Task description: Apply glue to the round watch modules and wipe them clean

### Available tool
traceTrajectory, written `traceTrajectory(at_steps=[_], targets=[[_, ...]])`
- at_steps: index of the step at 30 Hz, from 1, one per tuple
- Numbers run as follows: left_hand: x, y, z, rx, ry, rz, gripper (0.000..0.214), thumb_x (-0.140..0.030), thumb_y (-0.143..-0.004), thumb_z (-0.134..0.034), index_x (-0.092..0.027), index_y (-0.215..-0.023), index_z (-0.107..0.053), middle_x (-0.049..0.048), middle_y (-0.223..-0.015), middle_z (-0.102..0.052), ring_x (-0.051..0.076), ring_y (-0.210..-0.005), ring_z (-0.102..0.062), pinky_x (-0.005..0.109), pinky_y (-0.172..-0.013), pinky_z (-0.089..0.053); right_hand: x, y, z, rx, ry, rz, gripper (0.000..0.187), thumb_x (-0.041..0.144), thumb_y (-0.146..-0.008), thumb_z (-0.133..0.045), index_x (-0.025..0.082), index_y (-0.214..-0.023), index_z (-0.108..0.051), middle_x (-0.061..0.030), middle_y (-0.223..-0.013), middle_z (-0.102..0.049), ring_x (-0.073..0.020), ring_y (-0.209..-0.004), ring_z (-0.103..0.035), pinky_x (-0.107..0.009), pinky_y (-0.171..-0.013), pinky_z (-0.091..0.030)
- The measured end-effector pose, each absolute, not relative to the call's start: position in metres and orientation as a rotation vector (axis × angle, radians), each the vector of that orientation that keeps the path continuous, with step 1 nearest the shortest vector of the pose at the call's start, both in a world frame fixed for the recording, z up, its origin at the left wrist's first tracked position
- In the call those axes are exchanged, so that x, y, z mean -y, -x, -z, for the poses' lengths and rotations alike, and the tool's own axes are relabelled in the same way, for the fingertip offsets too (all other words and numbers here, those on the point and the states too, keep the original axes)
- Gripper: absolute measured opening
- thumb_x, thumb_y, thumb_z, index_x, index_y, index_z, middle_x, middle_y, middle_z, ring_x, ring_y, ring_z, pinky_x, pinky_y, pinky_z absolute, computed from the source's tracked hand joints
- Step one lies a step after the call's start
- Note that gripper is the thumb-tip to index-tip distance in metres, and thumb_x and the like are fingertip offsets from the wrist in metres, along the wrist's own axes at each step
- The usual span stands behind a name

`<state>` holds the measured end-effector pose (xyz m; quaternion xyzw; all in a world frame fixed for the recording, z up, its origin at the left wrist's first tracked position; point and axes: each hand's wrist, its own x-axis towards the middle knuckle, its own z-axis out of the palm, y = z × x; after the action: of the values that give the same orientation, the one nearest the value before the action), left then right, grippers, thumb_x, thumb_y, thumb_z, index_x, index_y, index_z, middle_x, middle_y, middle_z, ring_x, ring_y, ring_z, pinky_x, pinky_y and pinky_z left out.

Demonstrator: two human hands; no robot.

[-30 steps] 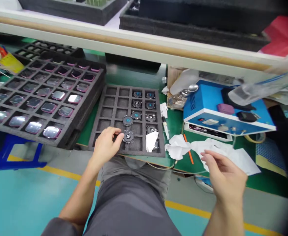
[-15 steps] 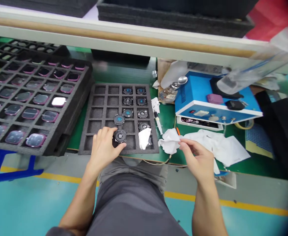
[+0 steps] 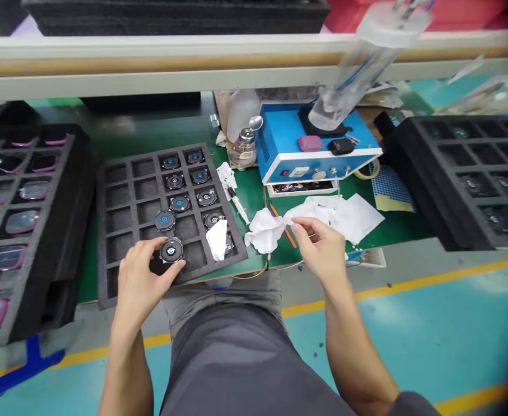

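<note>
My left hand (image 3: 138,281) rests on the near edge of a dark foam tray (image 3: 121,214), its fingers curled round a round black part (image 3: 171,251) with a silver centre. More round parts, some with blue centres (image 3: 180,203), sit in the tray's cells. A white scrap (image 3: 217,238) lies in a near cell. My right hand (image 3: 321,249) hovers over the green bench edge, fingers bent, touching crumpled white wipes (image 3: 266,231). An orange stick (image 3: 283,228) lies beside them.
A blue box unit (image 3: 297,156) stands behind the wipes, with a glass bottle (image 3: 243,149) to its left. A large foam tray of pink-rimmed parts (image 3: 19,219) is at the left, another dark tray (image 3: 466,173) at the right. A shelf rail (image 3: 149,63) runs overhead.
The view has swung right, bringing the right tray into sight. My right hand moved left from the flat wipes to the crumpled ones. My left hand stays on the round part.
</note>
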<state>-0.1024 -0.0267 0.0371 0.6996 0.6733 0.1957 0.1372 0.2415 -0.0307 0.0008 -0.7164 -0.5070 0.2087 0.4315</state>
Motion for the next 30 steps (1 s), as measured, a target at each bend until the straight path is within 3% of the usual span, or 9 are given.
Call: traceTrajectory(at_steps=[6, 8, 10, 14, 19, 21, 23, 26, 30], targets=[[0.025, 0.095, -0.031, -1.686, -1.394, -1.076, 0.058, -0.037, -0.067, -0.087, -0.020, -0.117, -0.063, 0.0057, -0.101, -0.072, 0.023, -0.087, -0.070, 0.036, -0.076, -0.055, 0.027, -0.180, -0.009, 1.687, 1.512, -0.545, 0.020, 0.029, -0.096, -0.058, 0.022, -0.103, -0.074, -0.0056, -0.098, -0.075, -0.0184, -0.080, -0.067, -0.033, -0.076, -0.054], [0.024, 0.086, -0.026, -1.478, -1.151, -1.223, 0.063, -0.030, -0.062, -0.091, -0.020, -0.117, -0.062, 0.0052, -0.105, -0.072, 0.021, -0.088, -0.074, 0.035, -0.081, -0.059, 0.019, -0.151, -0.011, 1.877, 1.478, -0.475, 0.024, 0.031, -0.094, -0.062, 0.022, -0.114, -0.072, -0.0086, -0.107, -0.073, -0.0239, -0.097, -0.066, -0.037, -0.084, -0.053], [0.024, 0.075, -0.021, -1.339, -0.995, -1.314, 0.065, -0.024, -0.058, -0.093, -0.021, -0.115, -0.062, 0.0045, -0.108, -0.072, 0.020, -0.087, -0.075, 0.035, -0.085, -0.060, 0.010, -0.131, -0.010, 2.006, 1.519, -0.435, 0.023, 0.032, -0.093, -0.065, 0.021, -0.112, -0.072, -0.0105, -0.106, -0.071, -0.0281, -0.104, -0.062, -0.040, -0.085, -0.052], [0.023, 0.057, -0.015, -1.171, -0.804, -1.408, 0.063, -0.020, -0.059, -0.093, -0.021, -0.115, -0.064, 0.0041, -0.111, -0.072, 0.019, -0.089, -0.076, 0.036, -0.091, -0.061, -0.001, -0.123, -0.001, 1.883, 1.467, -0.577, 0.014, 0.027, -0.094, -0.061, 0.022, -0.087, -0.072, -0.0073, -0.091, -0.070, -0.0241, -0.093, -0.062, -0.038, -0.083, -0.051], [0.019, 0.049, -0.013, -1.051, -0.705, -1.405, 0.060, -0.019, -0.065, -0.091, -0.020, -0.117, -0.063, 0.0060, -0.111, -0.075, 0.021, -0.095, -0.076, 0.040, -0.099, -0.057, -0.009, -0.148, -0.008, 1.362, 1.255, -1.071, 0.022, 0.042, -0.088, -0.066, 0.020, -0.083, -0.065, -0.0051, -0.086, -0.073, -0.0185, -0.077, -0.068, -0.032, -0.069, -0.055], [0.018, 0.048, -0.012, -1.019, -0.698, -1.382, 0.059, -0.020, -0.067, -0.090, -0.019, -0.119, -0.062, 0.0069, -0.108, -0.076, 0.022, -0.096, -0.076, 0.041, -0.099, -0.057, -0.024, -0.161, -0.020, 1.297, 1.321, -0.939, 0.026, 0.046, -0.087, -0.066, 0.021, -0.085, -0.064, -0.0029, -0.075, -0.071, -0.0165, -0.065, -0.063, -0.030, -0.062, -0.053], [0.017, 0.046, -0.010, -0.985, -0.696, -1.373, 0.061, -0.020, -0.070, -0.088, -0.020, -0.123, -0.060, 0.0078, -0.109, -0.076, 0.023, -0.099, -0.075, 0.040, -0.098, -0.057, -0.051, -0.173, -0.037, 1.363, 1.399, -0.611, 0.025, 0.045, -0.088, -0.065, 0.020, -0.090, -0.066, -0.0033, -0.077, -0.071, -0.0160, -0.063, -0.061, -0.030, -0.062, -0.051], [0.017, 0.041, -0.008, -0.949, -0.669, -1.386, 0.067, -0.022, -0.072, -0.087, -0.021, -0.131, -0.056, 0.0080, -0.111, -0.076, 0.023, -0.102, -0.075, 0.039, -0.096, -0.058, -0.108, -0.186, -0.062, 1.606, 1.532, -0.107, 0.022, 0.036, -0.094, -0.056, 0.021, -0.102, -0.071, -0.0071, -0.094, -0.076, -0.0191, -0.073, -0.065, -0.034, -0.076, -0.052], [0.019, 0.037, -0.005, -0.932, -0.624, -1.384, 0.060, -0.023, -0.073, -0.086, -0.020, -0.127, -0.060, 0.0103, -0.120, -0.074, 0.024, -0.108, -0.073, 0.040, -0.100, -0.056, -0.173, -0.188, -0.070, 1.904, 1.782, 0.120, 0.025, 0.019, -0.090, -0.054, 0.016, -0.103, -0.075, -0.0157, -0.102, -0.076, -0.0311, -0.095, -0.068, -0.043, -0.088, -0.049]])
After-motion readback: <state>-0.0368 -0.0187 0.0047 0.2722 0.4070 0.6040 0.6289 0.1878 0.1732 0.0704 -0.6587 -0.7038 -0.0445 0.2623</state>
